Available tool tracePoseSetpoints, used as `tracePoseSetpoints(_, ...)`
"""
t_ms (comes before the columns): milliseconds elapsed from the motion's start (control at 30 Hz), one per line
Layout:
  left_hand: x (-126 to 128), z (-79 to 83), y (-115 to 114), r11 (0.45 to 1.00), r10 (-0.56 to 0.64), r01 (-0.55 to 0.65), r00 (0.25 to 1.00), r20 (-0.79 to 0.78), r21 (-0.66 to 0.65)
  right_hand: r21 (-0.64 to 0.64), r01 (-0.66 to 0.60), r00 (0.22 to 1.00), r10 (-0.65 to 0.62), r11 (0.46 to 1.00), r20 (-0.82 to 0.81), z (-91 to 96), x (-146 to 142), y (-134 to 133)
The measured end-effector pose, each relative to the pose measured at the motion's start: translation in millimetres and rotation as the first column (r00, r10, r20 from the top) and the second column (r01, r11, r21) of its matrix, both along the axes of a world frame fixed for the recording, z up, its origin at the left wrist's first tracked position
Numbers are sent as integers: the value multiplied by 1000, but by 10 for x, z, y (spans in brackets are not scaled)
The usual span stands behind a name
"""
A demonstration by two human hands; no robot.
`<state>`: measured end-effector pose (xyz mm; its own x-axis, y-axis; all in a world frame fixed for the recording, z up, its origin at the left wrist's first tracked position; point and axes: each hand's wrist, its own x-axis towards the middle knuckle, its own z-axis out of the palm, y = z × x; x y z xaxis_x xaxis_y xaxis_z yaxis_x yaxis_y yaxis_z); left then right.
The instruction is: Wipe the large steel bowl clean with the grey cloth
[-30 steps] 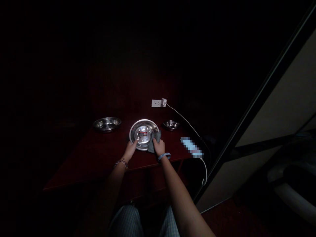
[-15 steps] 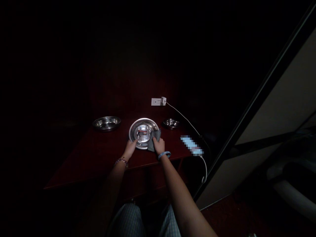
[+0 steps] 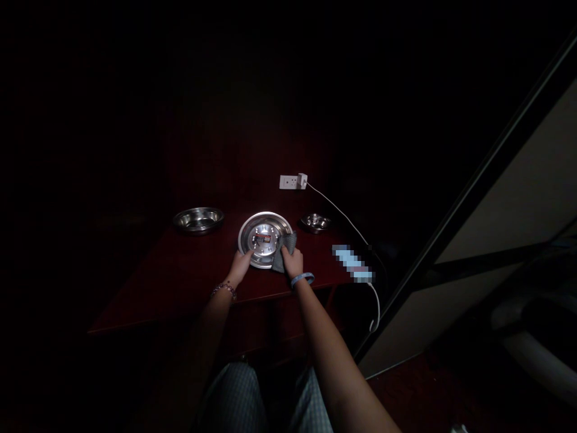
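Note:
A round, shiny metal plate [image 3: 259,222] with a printed label in its middle is tilted up toward me above the dark red table [image 3: 180,282]. My left hand [image 3: 240,264] grips its lower left rim, thumb on the inner face and fingers hidden behind. On the lower right rim, my right hand [image 3: 293,260] is closed on a grey cloth [image 3: 278,260], which is folded over the edge of the plate. The fingers of that hand are mostly out of sight behind the cloth.
Metal dishes [image 3: 198,221] stand at the table's back left, and a smaller metal bowl [image 3: 315,223] at the back right. A blurred-out phone [image 3: 353,263] lies on the right, its white cable [image 3: 338,210] running to a wall socket [image 3: 288,182]. A pale panel [image 3: 496,210] leans at right.
The whole view has shifted slightly, so everything appears a little higher and further right. Both hands keep their hold on the plate and the cloth, with hardly any movement.

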<state>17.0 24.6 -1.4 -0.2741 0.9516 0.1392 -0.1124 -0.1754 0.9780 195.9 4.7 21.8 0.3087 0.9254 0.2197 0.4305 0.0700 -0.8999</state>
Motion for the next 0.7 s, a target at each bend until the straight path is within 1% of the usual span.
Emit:
tracePoseSetpoints(267,14,-13,25,1000,13,-14,999,50,12,15,-20,1000,20,1000,-10,-11,9,-8)
tracePoseSetpoints(567,-8,1,-4,1000,16,-17,999,43,12,26,-8,1000,8,1000,-16,-33,-8,8)
tracePoseSetpoints(700,-16,6,-19,1000,-1,1,999,34,16,31,-5,999,6,1000,-34,-59,-4,34)
